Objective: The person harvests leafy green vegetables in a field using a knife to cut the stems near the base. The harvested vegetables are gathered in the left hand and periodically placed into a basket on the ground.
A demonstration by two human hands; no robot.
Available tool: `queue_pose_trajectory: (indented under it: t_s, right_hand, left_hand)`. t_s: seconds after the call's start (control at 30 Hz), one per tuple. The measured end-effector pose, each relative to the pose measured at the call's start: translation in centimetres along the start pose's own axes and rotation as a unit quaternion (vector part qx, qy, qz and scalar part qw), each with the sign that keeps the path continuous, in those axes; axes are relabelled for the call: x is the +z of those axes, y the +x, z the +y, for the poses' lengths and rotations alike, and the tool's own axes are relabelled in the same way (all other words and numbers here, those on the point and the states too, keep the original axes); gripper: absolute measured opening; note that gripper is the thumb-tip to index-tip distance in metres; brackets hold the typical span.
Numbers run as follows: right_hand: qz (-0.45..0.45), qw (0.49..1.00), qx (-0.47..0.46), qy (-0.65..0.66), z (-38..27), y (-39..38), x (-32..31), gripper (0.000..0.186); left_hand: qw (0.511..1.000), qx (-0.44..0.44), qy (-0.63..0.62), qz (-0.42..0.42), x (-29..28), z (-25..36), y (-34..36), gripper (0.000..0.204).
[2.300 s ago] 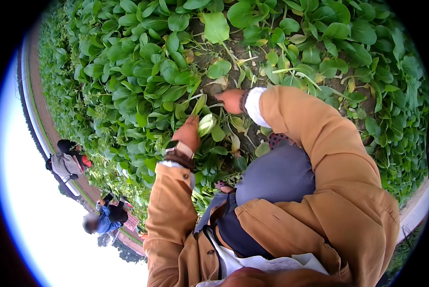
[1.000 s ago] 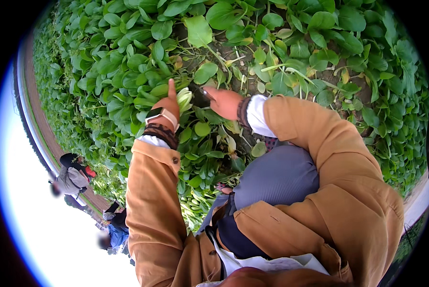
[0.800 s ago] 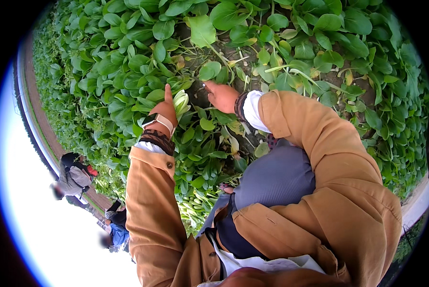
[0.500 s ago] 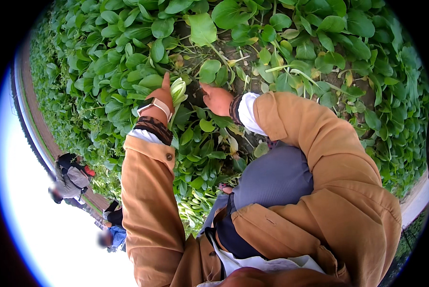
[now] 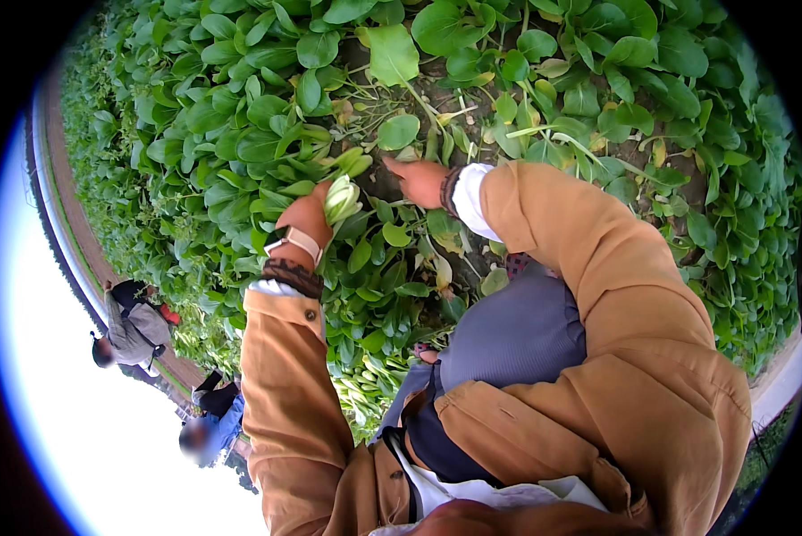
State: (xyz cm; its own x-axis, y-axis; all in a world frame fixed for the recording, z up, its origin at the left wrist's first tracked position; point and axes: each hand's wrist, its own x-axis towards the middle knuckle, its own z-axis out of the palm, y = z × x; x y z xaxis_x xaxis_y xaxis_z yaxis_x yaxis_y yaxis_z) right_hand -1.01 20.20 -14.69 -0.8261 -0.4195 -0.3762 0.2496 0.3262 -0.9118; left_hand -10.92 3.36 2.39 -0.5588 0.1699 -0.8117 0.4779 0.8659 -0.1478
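Note:
My left hand, with a watch at the wrist, is closed around a leafy green of the bok choy kind. Its pale, bunched stalk base sticks out beside the thumb side. Just beyond the fingers, light green stems lean over, touching or nearly touching the hand. To the right, my right hand is low over the soil with its fingers curled and pointing left toward those stems. Whatever it may grip is hidden. A small gap of dark soil lies between the hands.
Dense leafy plants grow on the left and far side. Bare soil with yellowed leaves and cut stems lies ahead to the right. My bent knee is below my right arm. Two people work at the far left.
My left hand has drawn back slightly nearer to me, its outstretched finger now curled in. The pale stalk base has tilted, and light stems now show beyond it. My right hand shifted slightly right.

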Motion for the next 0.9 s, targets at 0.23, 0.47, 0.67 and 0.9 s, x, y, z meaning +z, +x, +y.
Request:
queue_pose_trajectory:
  t_s: [0.23,0.47,0.67,0.9]
  right_hand:
    - [0.043,0.864,0.079,0.495,-3.0,-6.2,-4.2,0.042]
    - [-0.057,0.818,-0.167,0.548,-14.8,-9.2,-11.0,0.066]
    - [0.108,0.930,-0.109,0.333,-18.3,-14.1,-13.0,0.045]
    - [-0.004,0.871,-0.088,0.484,-33.0,-20.5,-3.1,0.025]
  left_hand:
    - [0.977,0.042,-0.130,0.162,-1.0,1.2,-9.7,0.076]
    - [0.814,0.189,-0.548,0.036,-1.1,2.4,-14.2,0.086]
    - [0.661,0.275,-0.692,0.093,0.2,3.1,-19.6,0.100]
    - [0.453,0.268,-0.836,0.157,3.9,4.0,-30.9,0.052]
